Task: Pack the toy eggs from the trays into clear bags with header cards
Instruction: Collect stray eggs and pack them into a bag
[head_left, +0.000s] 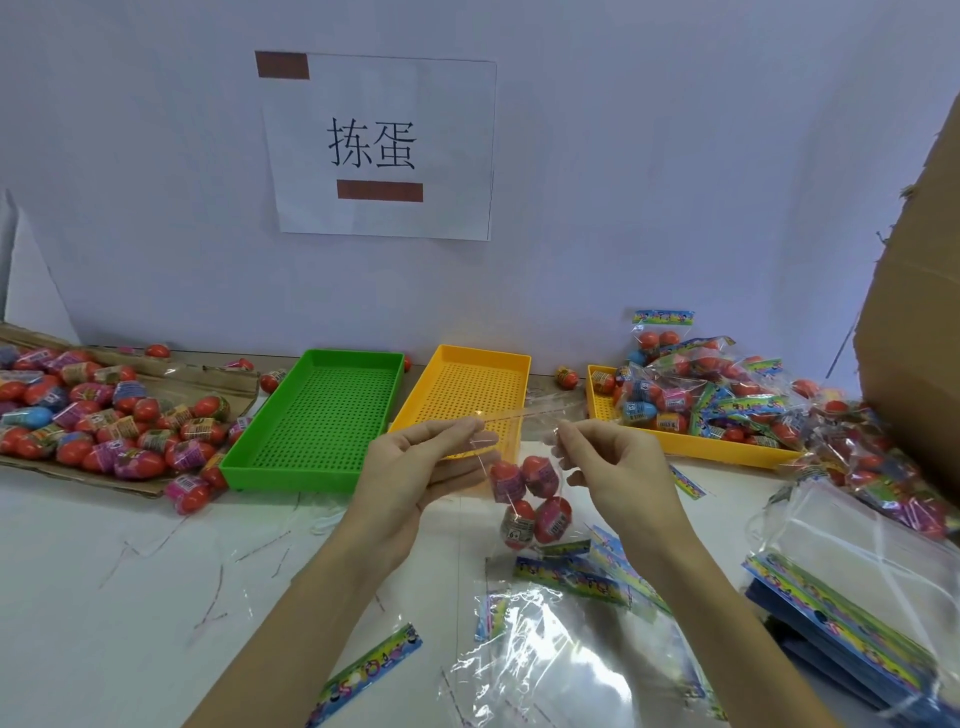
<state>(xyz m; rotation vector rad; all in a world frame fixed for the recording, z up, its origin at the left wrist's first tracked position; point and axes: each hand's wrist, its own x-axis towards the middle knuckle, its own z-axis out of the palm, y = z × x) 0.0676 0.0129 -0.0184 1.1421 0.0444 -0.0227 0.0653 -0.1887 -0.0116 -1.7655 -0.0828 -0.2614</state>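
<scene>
**A:** Head view: I'm seeing the left hand (415, 467) and the right hand (613, 467) both pinching the top edge of a clear bag (519, 452), one at each end of its mouth, holding it taut above the table (130, 571). What's hanging in it?

**B:** I'm counting four toy eggs (524, 499) sagging in the bottom of the film, hanging free of the table. The bag is sitting dead centre, with the empty green tray (317, 415) at ten o'clock and the empty yellow tray (462, 395) at twelve.

**A:** So I'm judging this as the closing step. I'm thinking the mouth wants keeping level and stretched flat, so the flap folds without creases and the eggs aren't rolling out.

**B:** Agreed. That film is looking thin, glossy and crinkly, so it's probably slipping easily between fingertips; a firm pinch near the corners should help. The eggs are smooth, rounded plastic, mostly red with printed wraps, so they're likely shifting about as the bag tilts.

**A:** And the header cards?

**B:** I'm seeing flat, brightly printed header cards (587, 577) lying at five o'clock, atop empty bags (545, 660). The second yellow tray (691, 441) at two o'clock is holding loose eggs and finished packs (727, 384); loose eggs (104, 415) are heaping on cardboard at nine o'clock.
</scene>
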